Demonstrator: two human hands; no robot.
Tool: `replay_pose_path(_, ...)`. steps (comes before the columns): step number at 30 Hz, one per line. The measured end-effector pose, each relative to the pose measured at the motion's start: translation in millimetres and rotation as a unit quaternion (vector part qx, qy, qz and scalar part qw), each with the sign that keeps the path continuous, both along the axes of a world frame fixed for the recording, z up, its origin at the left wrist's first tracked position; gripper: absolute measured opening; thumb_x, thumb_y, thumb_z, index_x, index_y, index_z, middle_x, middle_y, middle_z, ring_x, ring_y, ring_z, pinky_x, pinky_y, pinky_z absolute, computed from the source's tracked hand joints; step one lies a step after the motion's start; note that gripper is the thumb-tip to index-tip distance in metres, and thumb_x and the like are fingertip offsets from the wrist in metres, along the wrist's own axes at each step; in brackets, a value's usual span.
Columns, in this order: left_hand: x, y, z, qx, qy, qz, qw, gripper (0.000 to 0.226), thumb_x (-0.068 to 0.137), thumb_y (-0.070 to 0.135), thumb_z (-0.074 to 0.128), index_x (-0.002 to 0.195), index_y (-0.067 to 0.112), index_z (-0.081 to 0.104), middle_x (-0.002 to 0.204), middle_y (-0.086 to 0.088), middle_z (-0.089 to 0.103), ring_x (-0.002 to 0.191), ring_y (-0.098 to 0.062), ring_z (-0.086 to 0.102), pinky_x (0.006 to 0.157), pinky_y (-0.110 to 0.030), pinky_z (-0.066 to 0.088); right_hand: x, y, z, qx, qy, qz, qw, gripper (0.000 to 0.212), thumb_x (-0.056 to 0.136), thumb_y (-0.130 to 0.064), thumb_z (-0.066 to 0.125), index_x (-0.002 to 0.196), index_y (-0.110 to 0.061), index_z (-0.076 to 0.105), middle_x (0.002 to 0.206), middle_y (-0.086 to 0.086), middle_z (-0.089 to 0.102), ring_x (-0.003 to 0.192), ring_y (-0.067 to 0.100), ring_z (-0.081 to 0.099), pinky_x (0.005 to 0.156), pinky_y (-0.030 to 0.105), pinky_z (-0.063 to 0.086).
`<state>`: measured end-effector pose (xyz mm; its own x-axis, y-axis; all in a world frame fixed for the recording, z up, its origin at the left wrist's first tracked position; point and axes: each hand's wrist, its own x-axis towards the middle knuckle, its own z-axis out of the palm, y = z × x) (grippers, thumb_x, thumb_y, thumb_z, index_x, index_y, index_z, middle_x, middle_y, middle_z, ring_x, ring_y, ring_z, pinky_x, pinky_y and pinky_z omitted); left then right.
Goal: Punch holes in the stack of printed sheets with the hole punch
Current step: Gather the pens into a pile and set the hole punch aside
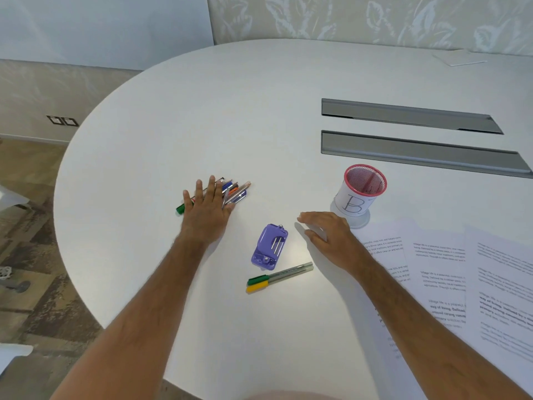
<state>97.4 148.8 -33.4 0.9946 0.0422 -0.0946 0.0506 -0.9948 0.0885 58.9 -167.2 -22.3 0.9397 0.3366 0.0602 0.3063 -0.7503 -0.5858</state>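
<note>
**A:** Which step is this, would you say?

**B:** The clearing and setting-up, by my reading; no punching has begun. The purple hole punch [269, 247] lies alone on the white table [259, 111], with no paper in it; the printed sheets [438, 272] are fanned out to the right of the punch, overlapping loosely and not squared into a stack.

**A:** And the hands?

**B:** The left hand [206, 210] is beyond and to the left of the punch, fingers spread and palm down, laid flat over a heap of pens [235, 192]; it grips none of them. The right hand [326, 229] is just right of the punch, between it and the sheets; fingers loosely extended and slightly apart, nothing held; whether the fingertips touch the table I cannot tell, since the hand is a little blurred.

**A:** Anything else close to the punch?

**B:** Two markers [278, 277], green-capped and yellow-capped, lie side by side just nearer the person than the punch; a pink mesh cup [360, 194] stands beyond and to the right of it, at the far corner of the sheets.

**A:** So the next move?

**B:** Probably gathering the sheets and tapping their edges even; then the stack's edge must slide squarely into the punch's slot, one hand steadying paper, the other pressing down.
</note>
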Motion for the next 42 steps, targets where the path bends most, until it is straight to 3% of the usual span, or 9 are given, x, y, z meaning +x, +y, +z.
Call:
replay_pose_path(3,2,5,1,-0.012,0.003,0.001,1.000,0.070,0.111,0.051,0.025,0.169,0.014,0.009,0.178,-0.006,0.001,0.163,-0.036,-0.003,0.127,-0.061,-0.002,-7,-1,3,0.000,-0.002,0.002,1.000,0.029,0.102,-0.009,0.065,0.128,-0.019,0.074,0.137,-0.003,0.071,0.130,0.022,0.061,0.110,0.042,0.039)
replay_pose_path(9,-11,-2,17,-0.067,-0.048,-0.011,0.997,0.073,0.109,0.050,0.041,0.166,0.009,0.020,0.176,-0.011,0.013,0.161,-0.041,0.007,0.128,-0.057,0.003,-36,-7,2,0.037,0.011,0.070,0.997,0.014,0.102,-0.022,0.070,0.113,-0.019,0.077,0.114,-0.008,0.075,0.107,0.015,0.066,0.099,0.048,0.048)
replay_pose_path(14,-70,-23,23,-0.183,-0.240,-0.063,0.951,0.057,0.103,0.019,0.067,0.152,-0.003,0.048,0.159,-0.020,0.049,0.148,-0.040,0.046,0.123,-0.050,0.034,-49,-5,-1,0.024,0.013,0.103,0.994,0.021,0.090,-0.028,0.086,0.109,-0.023,0.078,0.112,-0.011,0.074,0.104,0.015,0.066,0.096,0.045,0.050)
replay_pose_path(16,-94,-29,15,-0.208,-0.268,-0.074,0.938,0.046,0.102,0.019,0.066,0.143,-0.002,0.059,0.149,-0.018,0.060,0.139,-0.035,0.056,0.118,-0.042,0.040,-53,-5,-2,0.021,0.014,0.105,0.994,0.024,0.087,-0.028,0.087,0.109,-0.027,0.078,0.111,-0.014,0.072,0.105,0.014,0.064,0.097,0.044,0.048)
replay_pose_path(22,-147,-39,-9,-0.249,-0.212,-0.079,0.942,0.035,0.099,0.018,0.069,0.131,0.004,0.067,0.135,-0.011,0.067,0.127,-0.030,0.059,0.114,-0.024,0.035,-62,3,-1,0.032,0.009,0.144,0.989,0.015,0.091,-0.016,0.083,0.105,-0.021,0.081,0.105,-0.006,0.073,0.097,0.013,0.063,0.093,0.031,0.044)
replay_pose_path(26,-164,-40,-10,-0.265,-0.190,-0.091,0.941,0.025,0.104,0.013,0.062,0.127,0.006,0.070,0.129,-0.009,0.070,0.123,-0.027,0.060,0.111,-0.031,0.041,-69,10,-2,0.045,0.021,0.176,0.983,0.015,0.091,-0.010,0.082,0.105,-0.015,0.082,0.102,-0.002,0.074,0.091,0.014,0.062,0.088,0.022,0.044)
replay_pose_path(28,-170,-39,-7,-0.287,-0.166,-0.098,0.938,0.029,0.105,0.017,0.055,0.126,0.007,0.072,0.128,-0.006,0.071,0.124,-0.022,0.059,0.112,-0.027,0.039,-72,14,-4,0.052,0.024,0.191,0.980,0.015,0.091,-0.011,0.082,0.105,-0.016,0.083,0.102,-0.002,0.073,0.090,0.012,0.060,0.087,0.020,0.044)
replay_pose_path(34,-181,-26,-1,-0.287,-0.096,-0.156,0.940,0.022,0.090,0.027,0.083,0.112,0.022,0.081,0.120,0.004,0.074,0.115,-0.016,0.062,0.100,-0.032,0.050,-81,37,-6,0.017,-0.005,0.225,0.974,0.011,0.096,-0.017,0.076,0.104,-0.015,0.083,0.106,0.001,0.075,0.094,0.023,0.066,0.086,0.036,0.053)
replay_pose_path(42,-183,7,5,-0.243,-0.131,-0.156,0.949,0.016,0.085,0.023,0.087,0.102,0.022,0.086,0.100,0.005,0.079,0.089,-0.020,0.068,0.077,-0.036,0.055,-86,77,3,-0.067,-0.066,0.268,0.959,0.022,0.105,-0.014,0.061,0.109,-0.005,0.080,0.112,0.010,0.075,0.102,0.031,0.069,0.088,0.046,0.054)
